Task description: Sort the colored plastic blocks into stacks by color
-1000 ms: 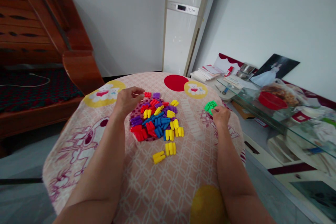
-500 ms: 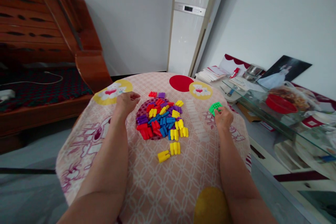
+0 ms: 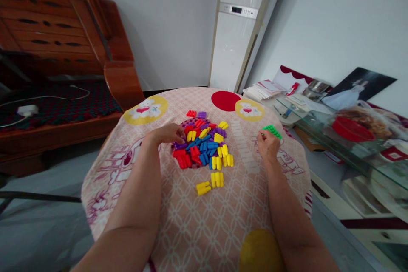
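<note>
At the left edge of a pile of small ridged plastic building blocks point(image 3: 204, 146), my left hand point(image 3: 167, 133) reaches down over purple blocks point(image 3: 179, 146). Its visible fingers are a little apart, and the thumb is mostly hidden. Red blocks point(image 3: 183, 160) lie just in front of it. On the right side of the table, my right hand point(image 3: 269, 144) is closed, with a bit of green showing at its pinched fingertips. Behind that hand lies a group of green blocks point(image 3: 273, 131), partly covered by it.
Yellow blocks point(image 3: 217, 179) lie in front of the pile on the round table's patterned cloth point(image 3: 204, 229). To the right stands a glass-topped cabinet point(image 3: 318, 129) with papers and a red bowl point(image 3: 352, 129). A wooden bench point(image 3: 123, 78) is at the left.
My left hand has moved right and down to the pile's edge. My right hand has shifted slightly toward me, away from the green group. The whole view has shifted a little.
</note>
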Motion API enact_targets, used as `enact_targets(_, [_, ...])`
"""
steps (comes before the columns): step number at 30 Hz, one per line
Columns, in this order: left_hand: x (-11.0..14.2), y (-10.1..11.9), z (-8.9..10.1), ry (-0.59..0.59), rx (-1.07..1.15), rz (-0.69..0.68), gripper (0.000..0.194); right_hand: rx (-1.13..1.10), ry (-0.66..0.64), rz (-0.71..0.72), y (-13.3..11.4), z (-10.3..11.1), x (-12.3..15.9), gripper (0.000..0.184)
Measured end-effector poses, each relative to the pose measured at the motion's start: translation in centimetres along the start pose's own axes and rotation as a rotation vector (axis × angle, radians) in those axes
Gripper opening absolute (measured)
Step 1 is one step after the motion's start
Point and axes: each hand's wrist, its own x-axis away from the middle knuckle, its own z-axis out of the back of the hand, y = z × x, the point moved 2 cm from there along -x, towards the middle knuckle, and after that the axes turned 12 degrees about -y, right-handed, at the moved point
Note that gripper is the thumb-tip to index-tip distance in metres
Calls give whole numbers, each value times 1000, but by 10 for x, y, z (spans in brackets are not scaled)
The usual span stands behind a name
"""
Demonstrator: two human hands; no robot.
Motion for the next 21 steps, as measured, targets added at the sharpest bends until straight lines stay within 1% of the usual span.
enact_targets(3, [0, 1, 5, 197, 93, -14, 23, -43, 10, 48, -7, -1, 1, 24])
enact_targets(5, [0, 7, 7, 297, 187, -30, 28, -92, 1, 108, -17, -2, 4, 25])
enact_targets(7, [-3, 18, 4, 342, 236, -66, 32, -153, -23, 188, -31, -4, 8, 26])
enact_targets(9, [-10, 36, -4, 369, 229, -112, 31, -222, -64, 289, -50, -6, 16, 27])
enact_targets(12, [-23, 66, -23, 337, 233, -195, 26, -328, -169, 440, -81, -11, 32, 29])
enact_targets(14, [-29, 84, -38, 271, 277, -259, 23, -378, -258, 505, -97, -16, 42, 33])
enact_targets(16, [-33, 98, -50, 201, 308, -312, 20, -399, -322, 540, -108, -22, 49, 35])
enact_targets(18, [-34, 106, -57, 140, 315, -341, 18, -389, -338, 552, -111, -27, 53, 32])
enact_targets(19, [-34, 107, -57, 132, 309, -345, 19, -380, -327, 548, -111, -28, 53, 30])
enact_targets(21, [-33, 102, -51, 182, 261, -329, 21, -368, -267, 512, -104, -27, 49, 30])
